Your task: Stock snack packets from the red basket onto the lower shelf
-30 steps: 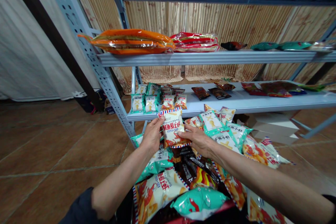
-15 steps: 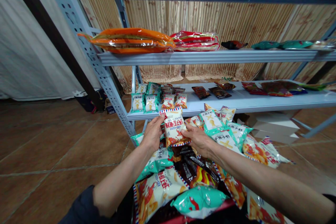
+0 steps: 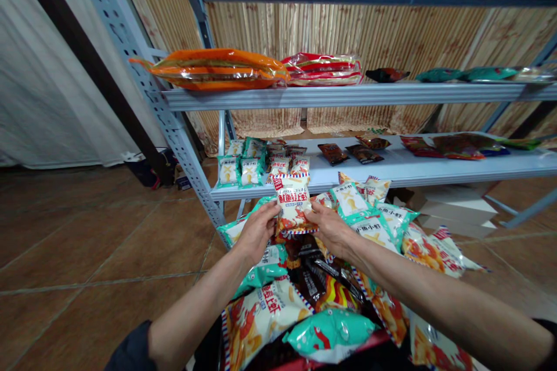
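Note:
Both my left hand [image 3: 257,233] and my right hand [image 3: 331,231] grip the sides of a small white snack packet [image 3: 292,204] with red-and-blue striped edges and a shrimp picture. They hold it just in front of the lower shelf's edge. Beneath my hands lies a heap of white, teal-trimmed and dark snack bags [image 3: 304,295], which overlap and hide whatever carries them. A row of upright teal-trimmed and striped packets [image 3: 261,167] stands on the lower shelf, just beyond the held packet.
The grey slotted-steel shelving unit has an upright [image 3: 143,93] at left. Its upper shelf [image 3: 348,96] holds an orange bag [image 3: 217,69], a red bag [image 3: 322,69] and teal packets [image 3: 467,74]. Flat dark packets lie on the lower shelf [image 3: 418,169]. White cartons [image 3: 452,211] stand at right, above a brown tiled floor [image 3: 108,249].
The held packet has turned in my hands and risen slightly, moving a little to the right. Both hands have shifted with it, toward the lower shelf.

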Action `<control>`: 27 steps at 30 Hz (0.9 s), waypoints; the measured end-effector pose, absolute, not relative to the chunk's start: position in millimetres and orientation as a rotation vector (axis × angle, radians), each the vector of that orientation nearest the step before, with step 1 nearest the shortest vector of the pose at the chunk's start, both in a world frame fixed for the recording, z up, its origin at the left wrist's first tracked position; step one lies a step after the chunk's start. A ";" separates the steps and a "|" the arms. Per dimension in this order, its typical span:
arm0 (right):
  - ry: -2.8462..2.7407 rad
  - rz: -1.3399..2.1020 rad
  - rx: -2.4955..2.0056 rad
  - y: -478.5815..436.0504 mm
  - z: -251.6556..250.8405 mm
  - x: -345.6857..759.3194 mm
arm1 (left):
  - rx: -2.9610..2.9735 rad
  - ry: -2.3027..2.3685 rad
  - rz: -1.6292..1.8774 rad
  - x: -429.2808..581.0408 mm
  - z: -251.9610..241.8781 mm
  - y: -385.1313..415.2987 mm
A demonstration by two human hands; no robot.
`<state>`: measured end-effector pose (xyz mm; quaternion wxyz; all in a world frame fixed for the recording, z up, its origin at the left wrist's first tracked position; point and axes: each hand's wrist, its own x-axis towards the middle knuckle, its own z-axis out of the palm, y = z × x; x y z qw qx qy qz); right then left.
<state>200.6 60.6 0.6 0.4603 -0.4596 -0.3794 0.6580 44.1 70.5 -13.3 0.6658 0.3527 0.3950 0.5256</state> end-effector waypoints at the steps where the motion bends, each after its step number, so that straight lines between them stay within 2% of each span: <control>1: -0.938 1.622 -1.119 61.7 -0.5 200.8 | 0.792 0.889 1.175 43.6 -12.3 69.5; 14: -0.894 1.646 -1.055 69.3 -6.3 201.3 | 0.928 0.893 1.189 45.0 -6.9 55.0; 27: -0.829 1.577 -1.091 69.3 -7.6 199.3 | 0.933 1.166 1.265 49.8 -22.4 60.5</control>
